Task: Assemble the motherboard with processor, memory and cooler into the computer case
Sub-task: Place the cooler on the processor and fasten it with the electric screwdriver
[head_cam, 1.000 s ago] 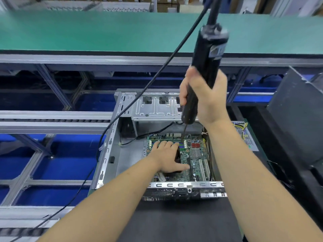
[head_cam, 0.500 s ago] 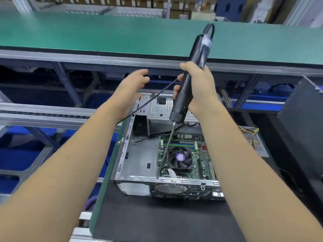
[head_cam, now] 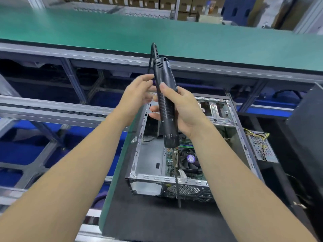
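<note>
Right hand (head_cam: 183, 110) grips my electric screwdriver (head_cam: 166, 103), left hand (head_cam: 138, 96) loose beside it, both blocking the computer case (head_cam: 150, 158) below.

No text, brand or number could be read anywhere. A round purple sticker (head_cam: 190, 158) sat on the hub of the cooler fan (head_cam: 189, 162), but its print was too small and blurred to make out. A pale label (head_cam: 168, 64) near the top of the electric screwdriver (head_cam: 166, 105) was likewise illegible, and white labels on the cardboard boxes (head_cam: 185, 6) at the far back showed only as smudges.
</note>
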